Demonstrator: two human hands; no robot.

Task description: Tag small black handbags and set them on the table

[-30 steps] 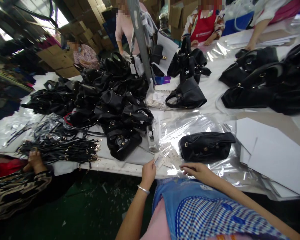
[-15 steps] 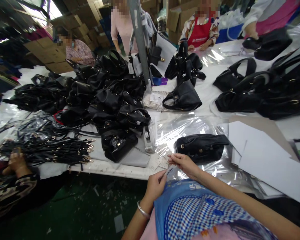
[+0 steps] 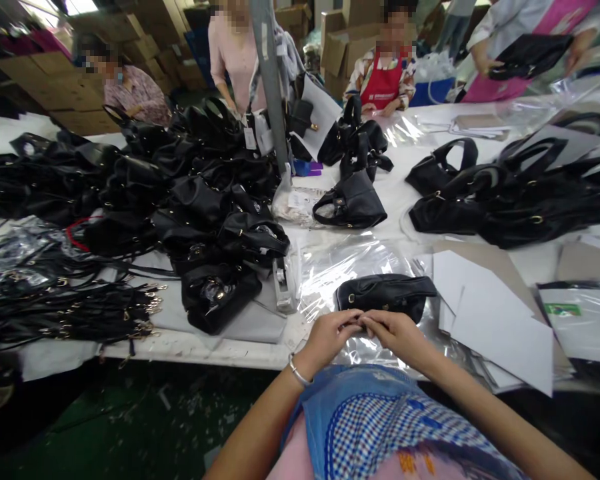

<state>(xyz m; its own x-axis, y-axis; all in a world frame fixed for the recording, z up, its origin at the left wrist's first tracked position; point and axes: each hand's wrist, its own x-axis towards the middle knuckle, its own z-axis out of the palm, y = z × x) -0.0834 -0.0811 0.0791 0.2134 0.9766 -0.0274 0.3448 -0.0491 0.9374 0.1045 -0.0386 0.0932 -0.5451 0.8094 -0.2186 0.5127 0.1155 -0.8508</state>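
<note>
I hold the left hand (image 3: 333,339) and the right hand (image 3: 397,339) together at the front of the desk (image 3: 195,354), fingertips meeting. On both hands, the fingers are bent inward with narrow gaps. I cannot tell whether they are closed on a small item, as the tips cover the spot. A silver bracelet (image 3: 299,371) sits on the left wrist.

The nearest black bag (image 3: 393,291) lies just beyond the fingertips, on a clear plastic sheet (image 3: 325,263). Its long side runs across my view, and a gold ring shows near its left end. The hands overlap its near edge in view; I cannot confirm contact.

To the right of this bag, I locate a loose stack of white cards (image 3: 500,333). To the left, a tape dispenser (image 3: 283,290) stands beside the sheet. Farther left are a heap of black bags (image 3: 200,200) and a bundle of black straps (image 3: 75,310) with gold clips. Behind the sheet, a handbag (image 3: 363,201) rests near the foot of a metal post (image 3: 271,87). Across the desk, I see a co-worker in a red apron (image 3: 384,81).
</note>
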